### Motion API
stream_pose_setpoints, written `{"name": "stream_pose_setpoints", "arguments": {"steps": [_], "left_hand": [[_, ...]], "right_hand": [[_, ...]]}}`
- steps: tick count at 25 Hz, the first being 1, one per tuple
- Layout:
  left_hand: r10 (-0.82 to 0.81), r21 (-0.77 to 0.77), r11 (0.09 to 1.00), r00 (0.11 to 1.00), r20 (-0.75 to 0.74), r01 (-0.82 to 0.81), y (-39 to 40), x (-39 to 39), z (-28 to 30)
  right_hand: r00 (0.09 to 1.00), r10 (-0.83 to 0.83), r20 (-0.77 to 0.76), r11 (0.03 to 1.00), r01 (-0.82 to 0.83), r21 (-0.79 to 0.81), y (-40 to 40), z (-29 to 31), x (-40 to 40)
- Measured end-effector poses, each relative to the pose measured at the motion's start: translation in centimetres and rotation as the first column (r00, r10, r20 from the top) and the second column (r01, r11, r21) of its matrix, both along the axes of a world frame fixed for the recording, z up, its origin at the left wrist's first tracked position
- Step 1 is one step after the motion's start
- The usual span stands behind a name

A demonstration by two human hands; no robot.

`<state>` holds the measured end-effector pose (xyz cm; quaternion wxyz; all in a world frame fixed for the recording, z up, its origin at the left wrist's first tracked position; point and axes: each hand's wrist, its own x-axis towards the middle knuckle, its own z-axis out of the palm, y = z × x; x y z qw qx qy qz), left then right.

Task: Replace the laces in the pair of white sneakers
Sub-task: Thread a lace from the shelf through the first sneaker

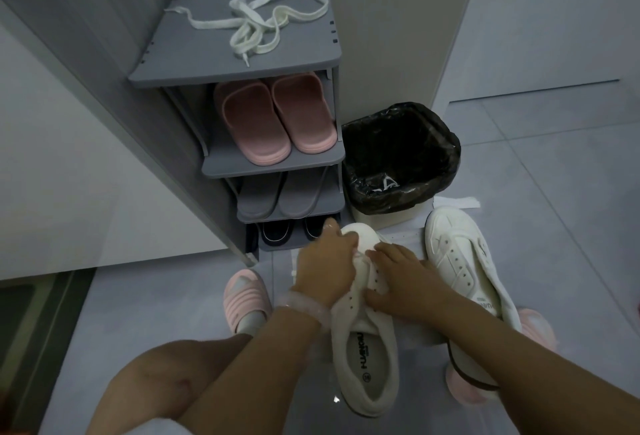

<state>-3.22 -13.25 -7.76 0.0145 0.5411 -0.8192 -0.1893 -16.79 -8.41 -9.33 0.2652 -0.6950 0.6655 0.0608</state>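
A white sneaker (363, 344) lies on the floor in front of me, toe pointing away, its eyelets bare. My left hand (325, 261) grips its left side near the toe. My right hand (401, 278) presses on the eyelet rows and seems to pinch something thin near the lowest eyelets; I cannot tell what. The second white sneaker (464, 261) lies to the right, also without laces. A tangle of white laces (256, 24) rests on top of the grey shoe rack (311, 64).
The rack holds pink slippers (273, 119), grey slippers (280, 197) and dark shoes (277, 232). A bin with a black bag (433, 143) stands right of it. My feet in pink slippers (244, 299) flank the sneakers on the grey tiled floor.
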Motion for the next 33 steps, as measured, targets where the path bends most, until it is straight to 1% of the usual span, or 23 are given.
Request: {"name": "stream_pose_setpoints", "arguments": {"steps": [2, 3, 5, 6, 7, 8, 9, 10, 11, 12, 14, 15, 18, 20, 22, 25, 27, 28, 33], "left_hand": [[0.056, -0.086, 0.994, 0.996, -0.073, -0.062, -0.9, 1.3, 1.7], [0.031, -0.076, 0.996, 0.993, -0.11, -0.04, -1.0, 1.6, 2.1], [-0.032, 0.033, 0.999, 0.977, -0.21, 0.04, -0.7, 1.6, 2.1], [-0.023, 0.099, 0.994, 0.959, -0.282, 0.053, -0.5, 1.5, 1.8], [0.014, 0.154, 0.987, 0.936, -0.352, 0.043, -0.5, 1.4, 1.5], [0.067, 0.201, 0.98, 0.911, -0.407, 0.018, -0.6, 1.5, 1.3], [0.126, 0.249, 0.968, 0.888, -0.443, -0.013, -0.8, 1.7, 1.1], [0.181, 0.301, 0.953, 0.871, -0.457, -0.041, -1.0, 2.0, 1.0], [0.231, 0.358, 0.932, 0.86, -0.456, -0.06, -1.2, 2.2, 0.8], [0.272, 0.412, 0.908, 0.851, -0.449, -0.073, -1.3, 2.4, 0.4], [0.327, 0.486, 0.869, 0.847, -0.42, -0.095, -1.2, 2.7, -0.4], [0.325, 0.487, 0.867, 0.859, -0.396, -0.104, -1.2, 2.7, -0.9], [0.277, 0.409, 0.904, 0.903, -0.329, -0.128, -0.8, 2.8, -2.1], [0.228, 0.313, 0.941, 0.925, -0.303, -0.13, -0.7, 2.8, -2.5], [0.215, 0.229, 0.961, 0.937, -0.275, -0.153, -0.8, 2.8, -2.8], [0.198, 0.114, 0.978, 0.952, -0.234, -0.175, -0.8, 2.9, -3.1], [0.177, 0.087, 0.983, 0.958, -0.227, -0.161, -0.6, 2.8, -3.3], [0.158, 0.074, 0.987, 0.963, -0.22, -0.145, -0.5, 2.8, -3.4], [0.043, -0.026, 0.999, 0.996, -0.084, -0.045, -0.8, 2.4, -3.8]], "right_hand": [[1.0, -0.022, -0.012, 1.0, 0.021, -0.014, -0.4, 0.2, 0.2], [0.999, -0.042, 0.023, 0.997, 0.043, -0.062, -0.7, 0.2, 0.2], [0.97, -0.047, 0.24, 0.968, 0.103, -0.227, -1.2, 0.2, 0.6], [0.934, -0.046, 0.355, 0.948, 0.153, -0.279, -1.4, 0.2, 0.7], [0.882, -0.08, 0.464, 0.937, 0.226, -0.267, -1.6, 0.3, 0.8], [0.821, -0.141, 0.553, 0.931, 0.299, -0.207, -1.8, 0.6, 0.8], [0.763, -0.211, 0.611, 0.923, 0.361, -0.133, -1.9, 0.9, 0.7], [0.724, -0.268, 0.635, 0.91, 0.406, -0.079, -1.9, 1.0, 0.6], [0.723, -0.295, 0.625, 0.906, 0.419, -0.057, -1.9, 1.0, 0.5], [0.749, -0.291, 0.595, 0.914, 0.402, -0.058, -1.8, 0.8, 0.4], [0.838, -0.238, 0.491, 0.943, 0.321, -0.091, -1.8, 0.3, 0.7], [0.87, -0.221, 0.442, 0.952, 0.29, -0.094, -1.8, -0.1, 1.0], [0.926, -0.186, 0.33, 0.975, 0.214, -0.051, -2.3, -0.6, 1.7], [0.949, -0.166, 0.268, 0.983, 0.181, -0.032, -2.4, -0.7, 2.0], [0.96, -0.162, 0.228, 0.984, 0.175, -0.038, -2.4, -0.7, 2.2], [0.956, -0.184, 0.229, 0.98, 0.195, -0.028, -2.2, -0.6, 2.3], [0.957, -0.178, 0.228, 0.983, 0.185, -0.01, -2.3, -0.7, 2.0], [0.956, -0.175, 0.237, 0.984, 0.18, 0.001, -2.4, -0.7, 1.9], [0.945, -0.197, 0.262, 0.98, 0.193, 0.041, -2.7, -0.8, 1.6]]}}
